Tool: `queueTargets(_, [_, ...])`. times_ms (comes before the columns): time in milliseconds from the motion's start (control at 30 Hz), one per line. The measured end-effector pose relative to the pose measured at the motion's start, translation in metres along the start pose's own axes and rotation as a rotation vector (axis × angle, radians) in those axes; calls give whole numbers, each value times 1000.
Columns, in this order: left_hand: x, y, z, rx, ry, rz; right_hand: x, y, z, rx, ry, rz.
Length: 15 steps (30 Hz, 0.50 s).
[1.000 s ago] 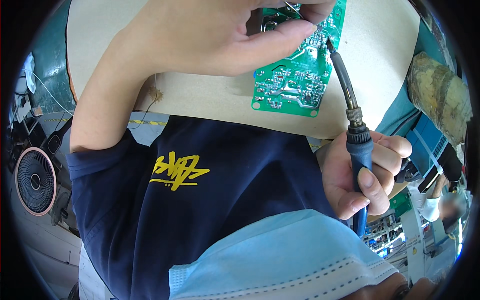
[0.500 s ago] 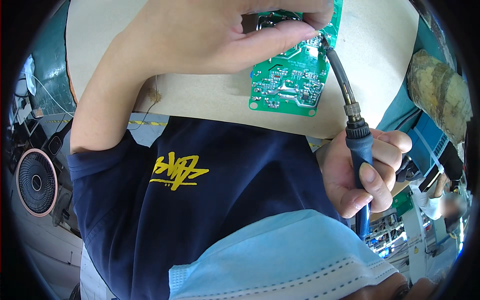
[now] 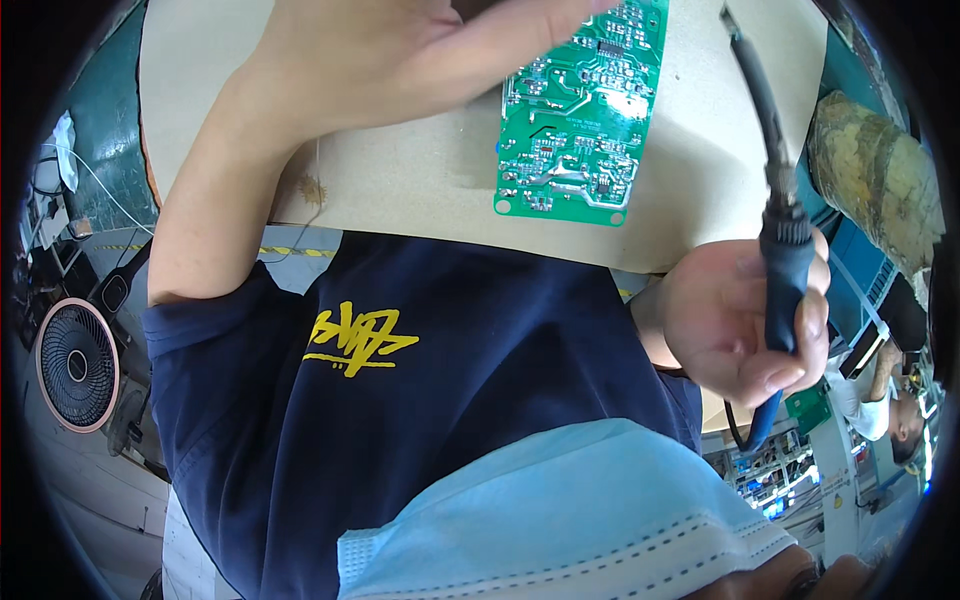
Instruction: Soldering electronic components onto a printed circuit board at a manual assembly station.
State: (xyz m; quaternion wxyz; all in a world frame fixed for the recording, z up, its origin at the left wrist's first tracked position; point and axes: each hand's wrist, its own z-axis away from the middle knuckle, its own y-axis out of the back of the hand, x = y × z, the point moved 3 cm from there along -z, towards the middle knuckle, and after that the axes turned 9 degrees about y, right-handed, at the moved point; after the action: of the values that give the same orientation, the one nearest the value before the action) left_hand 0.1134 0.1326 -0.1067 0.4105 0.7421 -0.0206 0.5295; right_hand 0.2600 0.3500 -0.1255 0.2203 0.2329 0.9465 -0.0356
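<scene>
My right hand [image 3: 740, 325] is closed around the blue handle of a soldering iron [image 3: 788, 270]. The iron points up and away, its dark tip to the right of the circuit board and apart from it. The green circuit board [image 3: 570, 150] lies solder side up on the tan work surface, with shiny solder and small parts on it. Above its far left part is my left hand [image 3: 400, 60], thumb stretched along the board's upper portion. The other fingers run out of the top of the picture, so what they hold, if anything, is hidden.
The tan work surface [image 3: 400, 190] ends close to my body. At the right lie a worn, brownish wrapped roll [image 3: 870, 185] and a blue box [image 3: 855, 280]. A round fan [image 3: 77, 365] stands at the left. Another person [image 3: 875, 410] is at the far right.
The soldering iron has lifted off the board and swung right, away from it. My left hand has shifted up and left, uncovering more of the board, which has moved slightly away.
</scene>
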Motion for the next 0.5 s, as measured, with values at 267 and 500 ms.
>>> queueTargets(267, [-5,14,6,242,-255,-22,3,-33,-10,-466,-178,295])
queueTargets(500, [47,18,16,-6,380,-390,5,-47,-10,-369,-141,41])
